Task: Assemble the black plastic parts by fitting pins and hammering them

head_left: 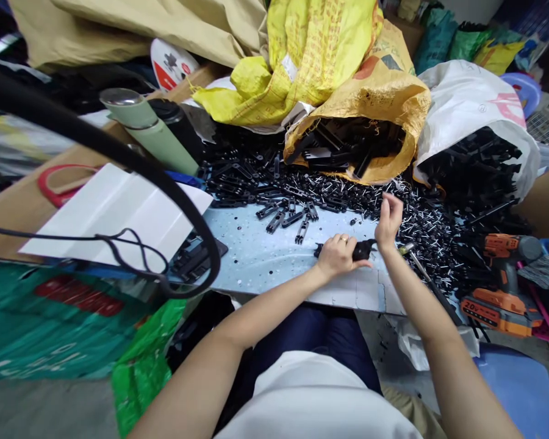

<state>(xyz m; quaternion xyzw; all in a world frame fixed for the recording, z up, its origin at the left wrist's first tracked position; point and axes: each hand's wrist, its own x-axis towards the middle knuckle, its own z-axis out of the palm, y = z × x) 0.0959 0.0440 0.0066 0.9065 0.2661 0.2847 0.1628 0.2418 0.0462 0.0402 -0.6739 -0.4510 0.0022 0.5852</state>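
Observation:
My left hand (pixel 337 255), with a ring on one finger, is closed over a black plastic part (pixel 362 249) on the light blue tabletop (pixel 251 250). The part shows at both sides of the hand; its middle is hidden under the fingers. Just right of it, my right hand (pixel 388 221) is raised at the edge of a heap of small metal pins (pixel 427 216) and black bits. Its fingers are curled together, and whatever they may hold is too small to make out. Several black slotted parts (pixel 302 230) lie beyond my left hand.
An orange cordless drill (pixel 503 305) and a hammer (pixel 421 268) are at the right. An orange sack (pixel 361 107) and a white sack (pixel 471 91) spill black parts at the back. Left are a green flask (pixel 165 140), white sheet (pixel 105 213) and black cable (pixel 183 201).

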